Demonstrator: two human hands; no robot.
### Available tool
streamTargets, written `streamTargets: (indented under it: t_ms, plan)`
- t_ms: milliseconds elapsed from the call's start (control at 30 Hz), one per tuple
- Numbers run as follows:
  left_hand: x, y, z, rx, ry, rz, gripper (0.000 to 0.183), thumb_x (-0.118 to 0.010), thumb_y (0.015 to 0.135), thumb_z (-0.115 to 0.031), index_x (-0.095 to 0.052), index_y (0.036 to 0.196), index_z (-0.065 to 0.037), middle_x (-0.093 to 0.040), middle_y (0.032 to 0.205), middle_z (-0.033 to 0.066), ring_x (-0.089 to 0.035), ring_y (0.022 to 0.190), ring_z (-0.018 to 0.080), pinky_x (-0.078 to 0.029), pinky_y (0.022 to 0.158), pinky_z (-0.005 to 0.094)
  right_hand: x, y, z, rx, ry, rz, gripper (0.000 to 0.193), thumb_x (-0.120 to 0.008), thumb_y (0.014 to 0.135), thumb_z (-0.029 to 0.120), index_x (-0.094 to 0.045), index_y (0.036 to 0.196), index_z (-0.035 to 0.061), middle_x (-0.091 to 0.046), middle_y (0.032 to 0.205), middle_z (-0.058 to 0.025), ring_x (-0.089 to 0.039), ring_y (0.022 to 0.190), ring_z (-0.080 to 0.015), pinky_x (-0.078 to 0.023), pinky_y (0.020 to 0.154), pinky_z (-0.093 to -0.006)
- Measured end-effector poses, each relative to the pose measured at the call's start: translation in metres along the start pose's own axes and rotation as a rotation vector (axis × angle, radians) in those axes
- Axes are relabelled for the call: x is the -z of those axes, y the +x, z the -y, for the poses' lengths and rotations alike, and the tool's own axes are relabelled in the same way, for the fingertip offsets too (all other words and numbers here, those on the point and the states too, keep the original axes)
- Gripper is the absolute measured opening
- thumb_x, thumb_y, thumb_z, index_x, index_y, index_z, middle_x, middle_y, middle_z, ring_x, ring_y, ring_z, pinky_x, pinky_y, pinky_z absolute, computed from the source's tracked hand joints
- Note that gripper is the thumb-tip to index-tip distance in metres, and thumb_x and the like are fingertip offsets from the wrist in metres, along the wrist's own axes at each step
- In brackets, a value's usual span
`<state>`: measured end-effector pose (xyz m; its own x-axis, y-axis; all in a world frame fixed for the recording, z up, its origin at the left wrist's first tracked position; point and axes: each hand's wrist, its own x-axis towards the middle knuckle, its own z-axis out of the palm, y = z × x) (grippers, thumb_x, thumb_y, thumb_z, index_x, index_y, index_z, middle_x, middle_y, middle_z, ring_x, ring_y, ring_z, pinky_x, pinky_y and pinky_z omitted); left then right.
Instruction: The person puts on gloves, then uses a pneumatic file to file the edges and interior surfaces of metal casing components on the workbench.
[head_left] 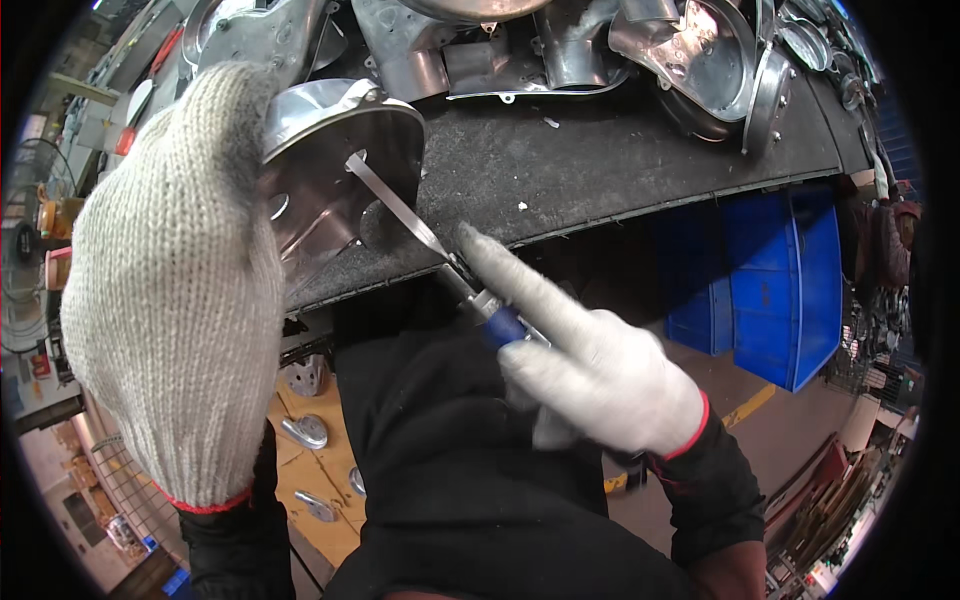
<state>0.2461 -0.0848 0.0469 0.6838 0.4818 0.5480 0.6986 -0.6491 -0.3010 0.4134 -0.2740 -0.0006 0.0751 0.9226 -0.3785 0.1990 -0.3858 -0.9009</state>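
Observation:
In a white knitted glove with a red cuff, my left hand (175, 280) is closed on the left side of a shiny sheet-metal housing (335, 125), its fingertips hidden. The housing is tilted above the near edge of the dark bench, its hollow side toward me. My right hand (595, 365), gloved too and slightly blurred, is wrapped round what looks like a narrow belt sander (505, 325) with a blue body. Its index finger stretches forward along the tool. The sander's long flat arm reaches up-left, and its tip meets a small opening in the housing.
Several similar metal housings (690, 60) crowd the back of the dark bench (620, 150). Blue plastic bins (785, 285) stand below its right side. Small metal parts (306, 430) lie on a yellowish surface at the lower left. A red-handled tool (128, 135) lies at far left.

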Motion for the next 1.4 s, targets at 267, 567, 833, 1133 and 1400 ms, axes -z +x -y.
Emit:
streamTargets:
  t_ms: [267, 567, 833, 1133, 1400]
  plan:
    - [0.018, 0.004, -0.016, 0.131, -0.250, 0.156, 0.044, -0.068, 0.090, 0.002, -0.066, 0.132, -0.013, -0.074, 0.115, 0.0115, -0.075, 0.097, 0.0228, -0.061, 0.083, 0.0339, -0.010, -0.020, 0.029, 0.018, -1.282, -0.348, 0.083, -0.074, 0.086, 0.027, -0.037, 0.160, 0.0381, -0.051, 0.070, -0.0088, -0.058, 0.046, -0.0267, -0.050, 0.043, -0.0409]
    - [0.022, -0.001, -0.010, 0.160, -0.303, 0.184, 0.050, -0.067, 0.086, 0.009, -0.066, 0.132, -0.010, -0.074, 0.116, 0.0132, -0.075, 0.103, 0.0241, -0.061, 0.088, 0.0357, 0.002, -0.008, -0.001, -0.235, 0.808, 0.158, 0.080, -0.059, 0.096, 0.020, -0.021, 0.166, 0.0143, -0.066, 0.079, -0.0087, -0.066, 0.058, -0.0153, -0.059, 0.056, -0.0265]
    - [0.018, -0.012, 0.002, 0.074, -0.165, 0.172, 0.042, -0.066, 0.092, -0.004, -0.063, 0.133, -0.013, -0.074, 0.110, 0.0137, -0.075, 0.101, 0.0278, -0.059, 0.086, 0.0391, 0.007, -0.009, 0.015, -0.082, 0.019, 0.063, 0.081, -0.060, 0.092, 0.009, -0.024, 0.165, 0.0164, -0.072, 0.092, -0.0098, -0.071, 0.066, -0.0158, -0.062, 0.068, -0.0312]
    - [0.018, -0.002, -0.007, 0.253, -0.341, 0.236, 0.043, -0.068, 0.091, -0.002, -0.063, 0.132, -0.013, -0.074, 0.110, 0.0151, -0.075, 0.101, 0.0282, -0.059, 0.085, 0.0390, 0.010, -0.010, 0.020, 0.072, -0.330, -0.083, 0.085, -0.072, 0.086, 0.010, -0.035, 0.162, 0.0185, -0.068, 0.074, -0.0092, -0.071, 0.064, -0.0201, -0.057, 0.061, -0.0323]
    - [0.028, 0.002, -0.016, 0.191, -0.222, 0.263, 0.047, -0.065, 0.091, 0.004, -0.062, 0.135, -0.011, -0.074, 0.113, 0.0169, -0.076, 0.097, 0.0252, -0.063, 0.080, 0.0358, 0.013, -0.013, 0.032, -0.009, -1.122, -0.097, 0.085, -0.076, 0.081, 0.014, -0.041, 0.159, 0.0208, -0.073, 0.094, -0.0134, -0.070, 0.062, -0.0263, -0.059, 0.058, -0.0349]
